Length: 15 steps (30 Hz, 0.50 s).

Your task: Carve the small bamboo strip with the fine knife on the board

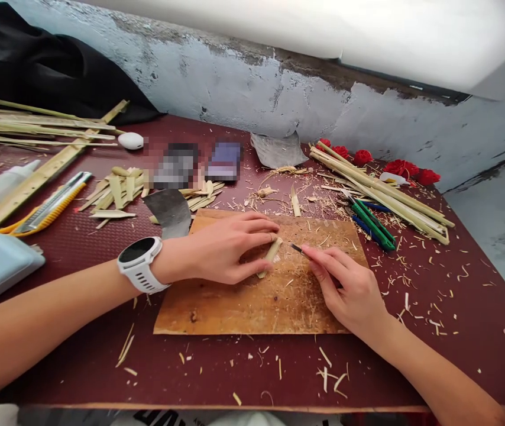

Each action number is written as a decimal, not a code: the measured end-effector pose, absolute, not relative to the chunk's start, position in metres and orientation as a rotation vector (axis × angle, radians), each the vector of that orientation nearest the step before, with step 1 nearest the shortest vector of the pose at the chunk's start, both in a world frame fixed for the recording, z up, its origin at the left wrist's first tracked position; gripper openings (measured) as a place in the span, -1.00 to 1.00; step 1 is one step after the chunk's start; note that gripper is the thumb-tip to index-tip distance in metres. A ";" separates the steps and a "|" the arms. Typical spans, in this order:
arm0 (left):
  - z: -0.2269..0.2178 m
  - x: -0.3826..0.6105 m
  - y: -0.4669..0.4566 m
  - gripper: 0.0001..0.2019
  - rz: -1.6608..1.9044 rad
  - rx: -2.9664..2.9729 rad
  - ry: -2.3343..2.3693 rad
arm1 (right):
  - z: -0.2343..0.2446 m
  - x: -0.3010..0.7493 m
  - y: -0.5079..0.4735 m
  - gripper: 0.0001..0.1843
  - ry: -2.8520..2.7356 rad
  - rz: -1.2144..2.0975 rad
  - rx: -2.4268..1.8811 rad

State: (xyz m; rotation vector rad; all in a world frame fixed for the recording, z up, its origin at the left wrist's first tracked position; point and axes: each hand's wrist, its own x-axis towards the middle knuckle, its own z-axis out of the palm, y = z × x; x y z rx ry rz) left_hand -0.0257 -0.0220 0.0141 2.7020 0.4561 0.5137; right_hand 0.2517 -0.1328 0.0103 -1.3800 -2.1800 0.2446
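My left hand (235, 245), with a white watch (143, 263) on its wrist, presses a short pale plant-stem strip (271, 255) onto the wooden board (235, 313). Its thumb and fingers lie around the strip, one on each side. In my right hand (350, 287), thumb and fingers pinch a small dark blade (297, 248). The blade points left and stands just off the strip's right side, not touching it. The rest of the blade is hidden by my fingers. Fine shavings dot the board.
Around the board lie a green cutter (373, 225), a bundle of split stems (385, 195), red flowers (401, 168), a yellow cutter (52, 204), cut pieces (117, 192), grey sandpaper-like sheets (170, 214), a white glue bottle (6, 183) and a blue device (2, 266). A wall (235, 89) rises behind.
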 end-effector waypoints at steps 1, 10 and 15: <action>0.013 -0.024 -0.025 -0.58 0.517 2.708 0.462 | 0.011 0.252 -0.133 -0.60 -2.199 0.240 -1.376; 0.010 -0.018 -0.037 -0.46 0.555 2.670 0.471 | 0.011 0.257 -0.135 -0.52 -2.372 0.153 -1.363; 0.009 -0.018 -0.035 -0.49 0.572 2.619 0.445 | 0.013 0.258 -0.135 -0.52 -2.391 0.172 -1.335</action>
